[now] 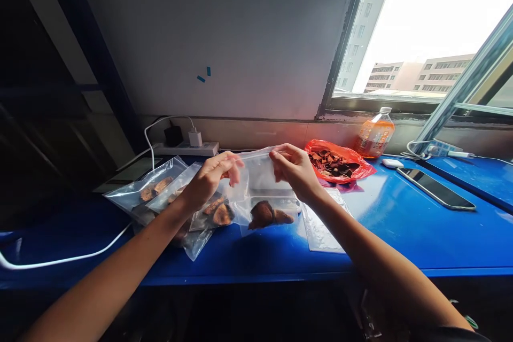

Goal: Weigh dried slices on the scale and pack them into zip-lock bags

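Note:
A clear zip-lock bag [262, 176] hangs upright above the blue table between my two hands, with a few dark brown dried pieces at its bottom. My left hand [220, 171] is closed at the bag's top left corner, its fingertips slightly blurred. My right hand [294, 168] pinches the top right of the bag's upper edge between thumb and fingers. Beside and partly under my left forearm lie several filled bags [218, 211] of similar brown slices, overlapping one another. Some of them are hidden by my left arm.
A red plastic bag [366, 171] of dried brown pieces lies open behind my right hand. An orange drink bottle [374, 133], a phone [436, 188] and a white earbud case [393, 163] are at right. Flat clear bags [326, 230] lie near my right forearm; a power strip [208, 148] is behind.

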{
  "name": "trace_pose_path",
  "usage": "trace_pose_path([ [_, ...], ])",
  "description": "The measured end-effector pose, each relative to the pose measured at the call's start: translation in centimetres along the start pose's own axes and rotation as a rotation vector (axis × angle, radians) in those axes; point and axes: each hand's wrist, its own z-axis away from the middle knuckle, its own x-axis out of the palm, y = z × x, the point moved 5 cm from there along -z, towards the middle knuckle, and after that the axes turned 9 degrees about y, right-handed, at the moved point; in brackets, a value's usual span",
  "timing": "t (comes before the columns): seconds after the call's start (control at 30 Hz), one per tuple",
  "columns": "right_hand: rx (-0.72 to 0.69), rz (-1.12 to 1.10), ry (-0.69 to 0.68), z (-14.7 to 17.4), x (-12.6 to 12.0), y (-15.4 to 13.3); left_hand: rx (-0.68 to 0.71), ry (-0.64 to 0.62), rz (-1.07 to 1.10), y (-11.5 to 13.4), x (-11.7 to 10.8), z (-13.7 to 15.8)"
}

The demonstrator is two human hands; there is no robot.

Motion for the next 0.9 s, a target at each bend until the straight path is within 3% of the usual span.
trace_pose_path([
  [0.13, -0.025, 0.031, -0.020, -0.1, 0.0, 0.2, 0.038, 0.099, -0.134, 0.1, -0.9, -0.3],
  [0.23, -0.116, 0.194, 0.003, -0.2, -0.3, 0.0, 0.093, 0.126, -0.230, 0.5, -1.3, -0.3],
  [0.37, -0.591, 0.769, 0.149, 1.2, 0.1, -2.3, 0.229, 0.158, -0.422, 0.9, -0.7, 0.1],
  [0.47, -0.803, 1.055, -0.025, 3.1, 2.1, -2.7, 0.419, 0.126, -0.571, 1.0, 0.8, 0.9],
  [0.53, -0.812, 1.105, -0.168, 3.8, 3.1, -2.3, 0.553, 0.094, -0.646, 0.9, 1.7, 1.5],
  [0.63, -0.770, 1.097, -0.238, 4.1, 3.4, -1.8, 0.647, 0.060, -0.740, 0.7, 2.4, 2.0],
  [0.9, -0.670, 0.946, -0.248, 3.8, 3.5, -1.1, 0.584, -0.041, -0.891, 1.0, 2.5, 2.0],
])
